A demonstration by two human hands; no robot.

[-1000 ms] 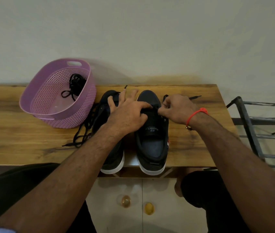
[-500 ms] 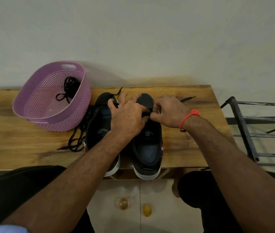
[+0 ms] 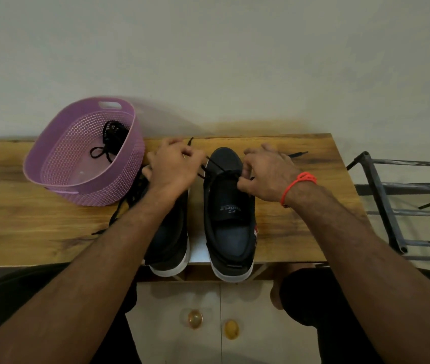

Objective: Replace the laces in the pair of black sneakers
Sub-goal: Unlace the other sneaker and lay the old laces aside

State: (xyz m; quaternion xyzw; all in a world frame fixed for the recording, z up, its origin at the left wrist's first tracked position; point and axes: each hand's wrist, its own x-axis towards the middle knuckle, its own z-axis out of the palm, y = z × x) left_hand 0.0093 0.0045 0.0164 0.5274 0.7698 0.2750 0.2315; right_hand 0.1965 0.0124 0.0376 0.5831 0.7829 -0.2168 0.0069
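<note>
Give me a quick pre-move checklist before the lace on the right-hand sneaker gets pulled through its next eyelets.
1. Left hand grips one end of the black lace: ok.
2. Right hand pinches the lace at the eyelet row: ok, though the exact eyelet is hidden by the fingers.
3. Lace crosses the right-hand sneaker near its toe, drawn taut between the hands: ok.
4. Both ends even in length: cannot tell; the far tip lies on the wooden table.
5. Left-hand sneaker laced: cannot tell, forearm covers it.
6. Spare laces in the purple basket: ok.
</note>
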